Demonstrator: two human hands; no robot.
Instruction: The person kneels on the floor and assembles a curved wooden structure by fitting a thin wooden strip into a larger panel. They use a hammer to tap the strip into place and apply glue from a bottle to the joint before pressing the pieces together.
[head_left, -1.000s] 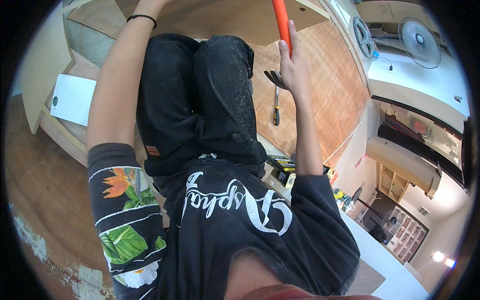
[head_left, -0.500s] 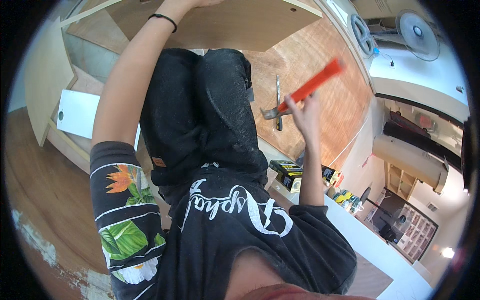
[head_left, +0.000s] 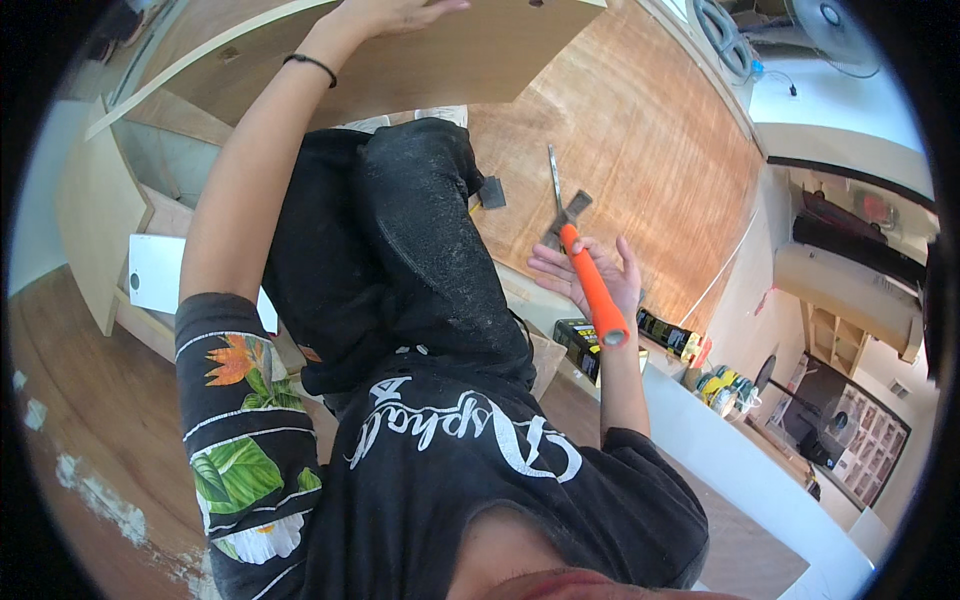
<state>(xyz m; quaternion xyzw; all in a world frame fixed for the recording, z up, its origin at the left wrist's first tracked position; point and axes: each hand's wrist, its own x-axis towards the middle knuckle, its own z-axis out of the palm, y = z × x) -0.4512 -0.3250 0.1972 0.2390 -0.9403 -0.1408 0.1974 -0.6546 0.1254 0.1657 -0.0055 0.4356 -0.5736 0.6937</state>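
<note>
My right hand [head_left: 612, 282] is turned palm up with its fingers spread, and a hammer [head_left: 598, 295] with an orange handle lies loosely across it. The hammer's metal head points away from me, over the plywood. Beyond that head, a slim metal-bladed hand tool [head_left: 554, 175] lies on the plywood, its near end hidden. My left hand [head_left: 395, 14] reaches to the top of the view, fingers stretched out. It is at a light wooden panel [head_left: 420, 70] that stands across my knees; whether it presses on the panel I cannot tell.
Plywood sheet [head_left: 640, 130] spreads beyond my knees. A small dark block [head_left: 491, 192] lies beside my knee. Black and yellow boxes [head_left: 577, 345] and several cans [head_left: 725, 388] stand at the right. A white plate [head_left: 155, 275] lies at the left, and a fan [head_left: 825, 30] stands far right.
The hammer has swung round in my right hand: its handle now points toward me and its head away. My right fingers have opened out. My left hand shows more fully.
</note>
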